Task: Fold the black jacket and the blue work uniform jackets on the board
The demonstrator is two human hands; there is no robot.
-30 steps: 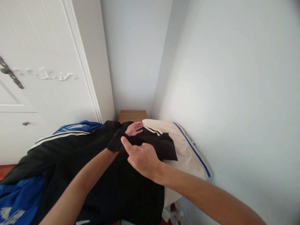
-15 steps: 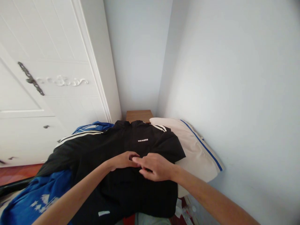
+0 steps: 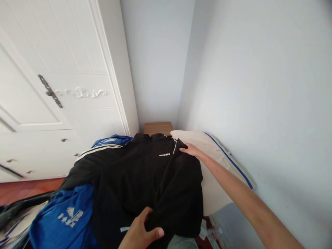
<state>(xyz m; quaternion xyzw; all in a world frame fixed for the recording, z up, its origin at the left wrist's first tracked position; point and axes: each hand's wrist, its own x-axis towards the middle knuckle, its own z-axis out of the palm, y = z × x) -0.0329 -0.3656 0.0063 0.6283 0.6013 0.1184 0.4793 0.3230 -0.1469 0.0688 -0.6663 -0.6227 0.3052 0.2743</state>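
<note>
A black jacket (image 3: 124,176) with white stripes on its sleeves and white chest lettering lies spread out, front up. At its right shoulder side, my right hand (image 3: 191,150) is closed on the black fabric, with a fold of the sleeve drawn inward across the front. Over the lower hem, my left hand (image 3: 141,230) has thumb and index finger apart, close to or touching the jacket; its other fingers are mostly hidden. A blue garment (image 3: 64,216) with a white print lies partly under the jacket at the left.
A cream cushion (image 3: 215,193) with blue trim leans by the wall (image 3: 249,86) at the right. Behind the jacket stands a small wooden piece of furniture (image 3: 158,128). A white wardrobe (image 3: 85,117) with dark handles is at the left. Clear plastic items lie low at the right.
My hands have parted from the jacket's middle. The right went up to the shoulder side and took hold of fabric, folding the sleeve inward; the left came down toward the hem.
</note>
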